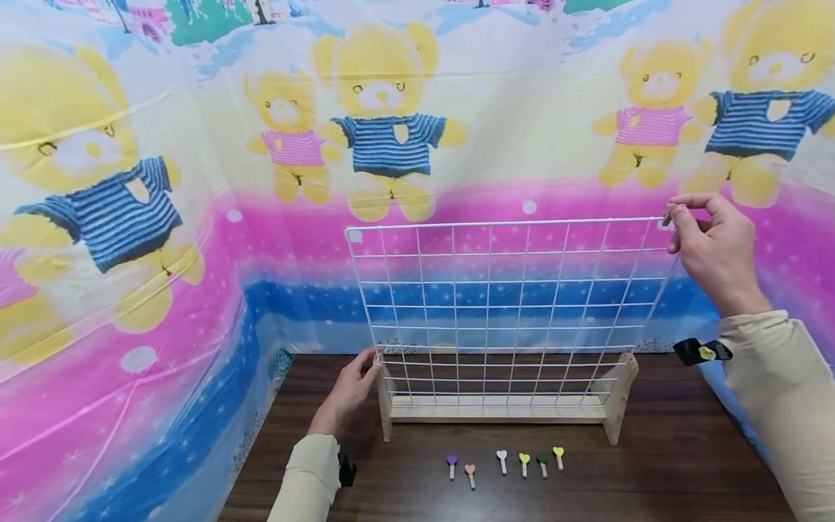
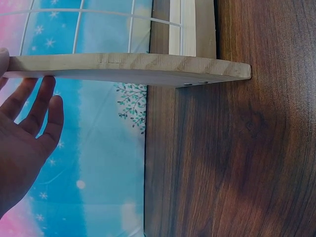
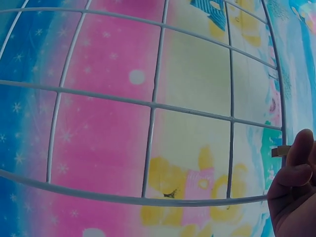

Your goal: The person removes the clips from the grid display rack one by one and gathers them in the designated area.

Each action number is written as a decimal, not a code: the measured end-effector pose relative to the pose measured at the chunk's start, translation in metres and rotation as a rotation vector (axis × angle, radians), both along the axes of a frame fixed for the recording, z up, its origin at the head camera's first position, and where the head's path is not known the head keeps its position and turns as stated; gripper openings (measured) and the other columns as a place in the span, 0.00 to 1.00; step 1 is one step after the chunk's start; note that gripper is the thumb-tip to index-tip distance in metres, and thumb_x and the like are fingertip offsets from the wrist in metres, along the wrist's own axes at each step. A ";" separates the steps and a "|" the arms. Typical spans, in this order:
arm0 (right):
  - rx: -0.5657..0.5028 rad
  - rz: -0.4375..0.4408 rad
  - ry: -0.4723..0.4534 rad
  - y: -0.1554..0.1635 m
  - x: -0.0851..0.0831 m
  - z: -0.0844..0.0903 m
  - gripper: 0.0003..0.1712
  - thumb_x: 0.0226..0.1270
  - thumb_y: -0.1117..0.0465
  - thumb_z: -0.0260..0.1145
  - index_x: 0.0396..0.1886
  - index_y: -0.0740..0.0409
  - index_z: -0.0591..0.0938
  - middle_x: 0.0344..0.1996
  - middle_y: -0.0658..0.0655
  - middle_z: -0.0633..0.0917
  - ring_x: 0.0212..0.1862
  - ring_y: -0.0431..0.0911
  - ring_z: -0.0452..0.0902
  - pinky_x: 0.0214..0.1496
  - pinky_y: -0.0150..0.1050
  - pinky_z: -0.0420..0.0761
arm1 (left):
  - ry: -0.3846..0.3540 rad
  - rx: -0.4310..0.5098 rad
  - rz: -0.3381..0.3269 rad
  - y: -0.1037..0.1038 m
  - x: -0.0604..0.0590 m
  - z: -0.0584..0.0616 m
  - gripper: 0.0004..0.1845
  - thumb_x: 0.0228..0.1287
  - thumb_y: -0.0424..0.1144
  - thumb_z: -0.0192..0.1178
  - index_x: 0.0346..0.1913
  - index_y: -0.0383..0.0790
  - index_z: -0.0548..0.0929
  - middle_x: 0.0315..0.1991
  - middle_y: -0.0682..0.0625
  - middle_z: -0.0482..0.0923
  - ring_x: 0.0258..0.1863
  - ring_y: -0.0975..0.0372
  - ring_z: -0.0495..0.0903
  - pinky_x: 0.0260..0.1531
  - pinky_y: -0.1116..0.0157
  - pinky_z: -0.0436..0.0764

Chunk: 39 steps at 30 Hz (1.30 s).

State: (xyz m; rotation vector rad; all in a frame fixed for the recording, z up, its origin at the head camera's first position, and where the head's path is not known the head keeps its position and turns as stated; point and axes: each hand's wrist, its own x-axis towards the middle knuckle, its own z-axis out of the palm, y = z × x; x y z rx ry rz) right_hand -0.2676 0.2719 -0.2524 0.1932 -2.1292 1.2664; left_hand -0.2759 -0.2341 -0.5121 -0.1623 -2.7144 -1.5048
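A white wire grid [image 1: 483, 306] stands upright in a wooden stand [image 1: 496, 415] on the table. At the grid's top right corner, my right hand [image 1: 716, 250] pinches a small wooden clothespin [image 3: 280, 151] between thumb and fingers. The clothespin sits across the top wire; most of it is hidden by the fingers. My left hand [image 1: 352, 388] holds the upper end of the stand's left leg [image 2: 128, 63], thumb on one side and fingertips on the other. Several mini clothespins with coloured hearts, among them a purple one [image 1: 452, 466] and a white one [image 1: 501, 462], lie in front of the stand.
The dark wooden tabletop [image 1: 404, 478] reaches back to a hanging cloth [image 1: 522, 145] printed with teddy bears, which also runs along the left side. A black strap [image 1: 703, 352] is at the right wrist.
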 end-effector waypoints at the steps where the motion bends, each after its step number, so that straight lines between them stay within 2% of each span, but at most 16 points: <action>1: -0.011 0.001 0.001 0.000 0.000 0.000 0.08 0.72 0.57 0.55 0.45 0.49 0.79 0.32 0.45 0.80 0.21 0.36 0.74 0.20 0.25 0.72 | -0.002 0.002 0.001 0.000 0.000 0.000 0.21 0.74 0.43 0.49 0.67 0.47 0.68 0.58 0.42 0.72 0.57 0.51 0.71 0.51 0.48 0.73; 5: -0.041 0.013 0.002 -0.002 0.001 0.002 0.08 0.72 0.57 0.55 0.44 0.49 0.79 0.32 0.45 0.80 0.21 0.36 0.74 0.21 0.24 0.72 | 0.004 0.010 0.001 0.002 0.000 0.000 0.21 0.74 0.42 0.48 0.67 0.48 0.68 0.58 0.42 0.72 0.57 0.50 0.71 0.52 0.48 0.73; 11: -0.085 0.047 0.000 -0.001 0.002 0.002 0.11 0.72 0.58 0.56 0.47 0.56 0.79 0.33 0.46 0.80 0.22 0.36 0.74 0.25 0.23 0.75 | -0.001 0.013 0.007 0.001 0.000 0.000 0.20 0.73 0.43 0.49 0.66 0.51 0.69 0.57 0.43 0.72 0.57 0.51 0.71 0.51 0.49 0.73; 17: -0.140 0.070 -0.002 0.000 -0.001 0.000 0.09 0.71 0.57 0.57 0.45 0.55 0.80 0.33 0.47 0.81 0.21 0.36 0.74 0.25 0.23 0.75 | 0.010 0.015 0.002 0.001 0.000 0.000 0.20 0.73 0.41 0.49 0.65 0.50 0.69 0.57 0.42 0.73 0.57 0.51 0.72 0.52 0.48 0.72; 20: -0.257 0.146 -0.004 0.000 -0.003 0.000 0.09 0.69 0.58 0.59 0.43 0.57 0.80 0.32 0.49 0.82 0.20 0.37 0.74 0.24 0.24 0.75 | 0.009 0.018 -0.004 0.000 0.000 -0.001 0.19 0.73 0.40 0.49 0.65 0.50 0.70 0.57 0.43 0.73 0.56 0.52 0.72 0.52 0.49 0.73; 26: -0.605 0.389 0.023 0.001 -0.003 0.003 0.12 0.63 0.63 0.64 0.41 0.68 0.80 0.30 0.55 0.82 0.18 0.40 0.70 0.21 0.25 0.74 | 0.019 0.018 -0.011 0.001 0.000 -0.001 0.20 0.74 0.40 0.49 0.66 0.50 0.69 0.57 0.43 0.73 0.56 0.51 0.72 0.51 0.49 0.73; 31: -0.765 0.459 0.067 0.005 -0.002 0.013 0.10 0.60 0.66 0.66 0.38 0.70 0.81 0.29 0.58 0.83 0.16 0.42 0.67 0.17 0.27 0.72 | 0.023 0.016 -0.008 0.002 0.000 0.001 0.20 0.73 0.41 0.49 0.65 0.50 0.70 0.57 0.43 0.73 0.56 0.51 0.72 0.52 0.49 0.72; 33: -0.774 0.468 0.079 0.006 -0.001 0.017 0.11 0.59 0.66 0.67 0.38 0.70 0.81 0.30 0.59 0.83 0.16 0.42 0.67 0.18 0.27 0.72 | 0.014 0.016 -0.007 0.002 0.000 0.001 0.20 0.73 0.41 0.49 0.66 0.50 0.69 0.57 0.43 0.73 0.57 0.51 0.72 0.52 0.49 0.72; 39: -0.640 0.441 0.051 0.008 0.006 0.014 0.11 0.62 0.64 0.66 0.39 0.69 0.81 0.29 0.57 0.83 0.16 0.42 0.68 0.19 0.27 0.73 | -0.001 0.022 -0.001 0.001 0.000 0.000 0.20 0.73 0.41 0.49 0.66 0.51 0.69 0.58 0.42 0.72 0.57 0.50 0.71 0.53 0.48 0.72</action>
